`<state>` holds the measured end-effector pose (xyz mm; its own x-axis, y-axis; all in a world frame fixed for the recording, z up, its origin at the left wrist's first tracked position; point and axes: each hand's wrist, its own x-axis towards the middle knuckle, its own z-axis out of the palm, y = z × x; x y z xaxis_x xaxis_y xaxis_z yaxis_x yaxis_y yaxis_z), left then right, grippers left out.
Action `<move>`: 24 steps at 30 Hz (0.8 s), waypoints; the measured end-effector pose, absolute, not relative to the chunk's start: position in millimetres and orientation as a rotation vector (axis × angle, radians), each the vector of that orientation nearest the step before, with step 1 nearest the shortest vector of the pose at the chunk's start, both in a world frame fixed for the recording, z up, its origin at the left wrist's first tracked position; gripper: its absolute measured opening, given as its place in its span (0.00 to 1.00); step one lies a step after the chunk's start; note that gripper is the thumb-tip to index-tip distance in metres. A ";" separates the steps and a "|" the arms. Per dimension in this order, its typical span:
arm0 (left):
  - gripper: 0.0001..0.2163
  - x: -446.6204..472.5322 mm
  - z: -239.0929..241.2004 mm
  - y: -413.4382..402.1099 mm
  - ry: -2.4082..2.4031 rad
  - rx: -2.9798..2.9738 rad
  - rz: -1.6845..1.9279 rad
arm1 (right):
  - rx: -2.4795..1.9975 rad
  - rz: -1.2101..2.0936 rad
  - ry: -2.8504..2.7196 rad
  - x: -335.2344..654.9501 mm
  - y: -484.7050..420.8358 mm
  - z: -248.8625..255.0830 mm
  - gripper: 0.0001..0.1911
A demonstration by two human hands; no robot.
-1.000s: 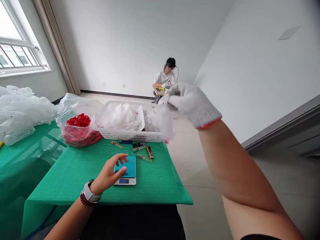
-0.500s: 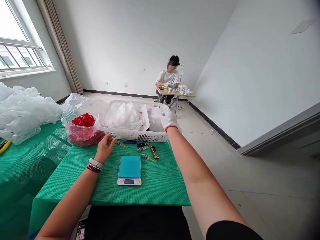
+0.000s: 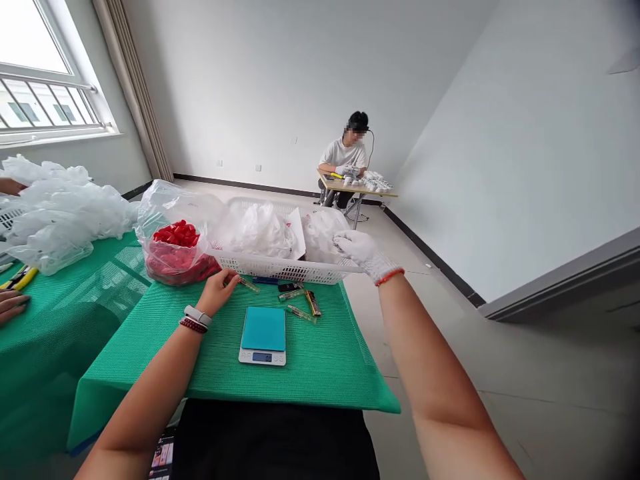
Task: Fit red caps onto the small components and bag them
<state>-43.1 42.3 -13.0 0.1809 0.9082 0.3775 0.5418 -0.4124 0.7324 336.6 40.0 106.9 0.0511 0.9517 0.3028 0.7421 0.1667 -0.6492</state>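
Plastic bag touches the gloved right hand, its grip curled, any pinch unclear; bare left hand lies open.

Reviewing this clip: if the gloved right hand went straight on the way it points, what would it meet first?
Probably the crumpled plastic bag in the right end of the white basket, just ahead of the right hand; depth is unclear, so it may already touch.

The cloth is bright green with a tiny grid of holes. The caps in the clear bag are red, and the basket is white with rows of little holes. The scale has a blue-green top, and the glove is white with a red edge.
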 end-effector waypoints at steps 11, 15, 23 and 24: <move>0.10 -116.3 97.7 42.0 1.894 2.301 1.690 | -1.302 0.152 -1.662 291.8 -45.5 53.1 0.12; 0.05 -160.5 128.7 91.1 1.994 2.365 1.192 | -1.320 0.337 -1.669 280.0 -63.7 20.5 0.11; 0.05 -164.8 98.7 145.0 2.023 2.369 0.615 | -1.333 0.562 -1.788 256.9 -78.3 -13.6 0.12; 0.06 -161.6 96.1 144.1 2.032 2.375 0.609 | -1.329 0.570 -1.795 256.9 -78.4 -13.1 0.12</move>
<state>-161.6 144.1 96.1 0.1127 0.9432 0.3126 0.9596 -0.1850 0.2122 256.9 -78.4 -13.1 -0.1148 0.9333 0.3403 0.5660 0.3430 -0.7497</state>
